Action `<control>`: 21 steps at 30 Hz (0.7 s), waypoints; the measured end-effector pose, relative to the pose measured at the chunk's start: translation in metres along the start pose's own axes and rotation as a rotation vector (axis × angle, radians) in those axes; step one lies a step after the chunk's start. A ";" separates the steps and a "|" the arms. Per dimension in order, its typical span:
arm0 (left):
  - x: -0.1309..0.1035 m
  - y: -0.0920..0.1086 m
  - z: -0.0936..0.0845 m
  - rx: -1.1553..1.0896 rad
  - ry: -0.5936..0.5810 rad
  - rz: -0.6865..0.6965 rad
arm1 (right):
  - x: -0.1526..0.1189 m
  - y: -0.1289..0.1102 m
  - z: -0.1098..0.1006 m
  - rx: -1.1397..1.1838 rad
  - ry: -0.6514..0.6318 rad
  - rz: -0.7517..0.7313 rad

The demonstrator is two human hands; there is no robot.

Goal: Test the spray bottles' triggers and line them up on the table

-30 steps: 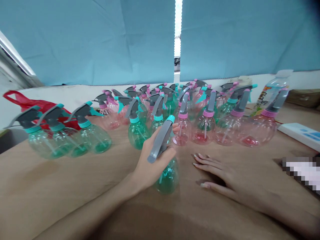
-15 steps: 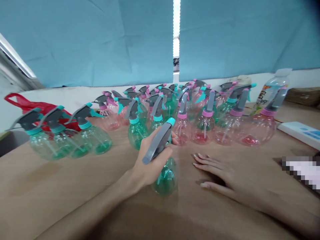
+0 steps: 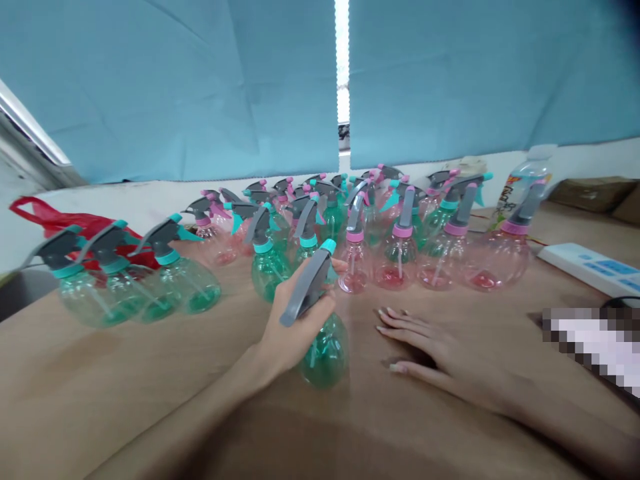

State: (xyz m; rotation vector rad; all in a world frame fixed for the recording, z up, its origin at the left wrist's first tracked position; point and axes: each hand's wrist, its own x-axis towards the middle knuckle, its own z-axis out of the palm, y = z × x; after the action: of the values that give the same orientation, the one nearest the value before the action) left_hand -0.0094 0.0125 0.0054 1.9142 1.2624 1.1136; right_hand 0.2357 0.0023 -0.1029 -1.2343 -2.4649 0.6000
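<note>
My left hand (image 3: 301,313) is wrapped round the neck of a green spray bottle (image 3: 326,353) with a grey trigger head and teal nozzle. The bottle stands near the middle of the table, its nozzle facing away from me; the hand hides its collar. To the right, my right hand (image 3: 425,343) lies palm down on the tabletop, fingers stretched out, holding nothing. Just beyond the hands stand a green spray bottle (image 3: 270,272) and a pink spray bottle (image 3: 355,267), part of rows of several such bottles.
Three green spray bottles (image 3: 197,287) stand at the left before a red plastic bag (image 3: 75,223). At the right are a clear drink bottle (image 3: 525,177), a white power strip (image 3: 590,263) and a blurred-out flat object (image 3: 595,347). A blue curtain (image 3: 175,93) hangs behind.
The view has shifted slightly, so most things sit a little further left. Both hands keep their poses, the left one still round the green spray bottle.
</note>
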 end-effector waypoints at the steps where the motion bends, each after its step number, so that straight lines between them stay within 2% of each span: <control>1: 0.000 0.000 0.001 0.024 0.007 -0.012 | 0.000 0.000 0.000 0.004 0.000 0.000; 6: -0.001 -0.004 0.003 0.093 0.061 0.027 | 0.002 -0.001 -0.001 -0.019 0.001 -0.020; 14: -0.002 -0.011 0.000 0.025 0.015 0.015 | 0.007 -0.010 -0.007 -0.057 -0.017 -0.028; 21: -0.012 -0.017 -0.004 0.162 0.012 0.019 | 0.008 -0.028 -0.014 -0.063 -0.029 -0.013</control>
State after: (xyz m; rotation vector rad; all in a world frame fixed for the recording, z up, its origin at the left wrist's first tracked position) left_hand -0.0227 0.0084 -0.0104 2.0440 1.3801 1.0619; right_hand 0.2184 -0.0033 -0.0757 -1.2406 -2.5321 0.5444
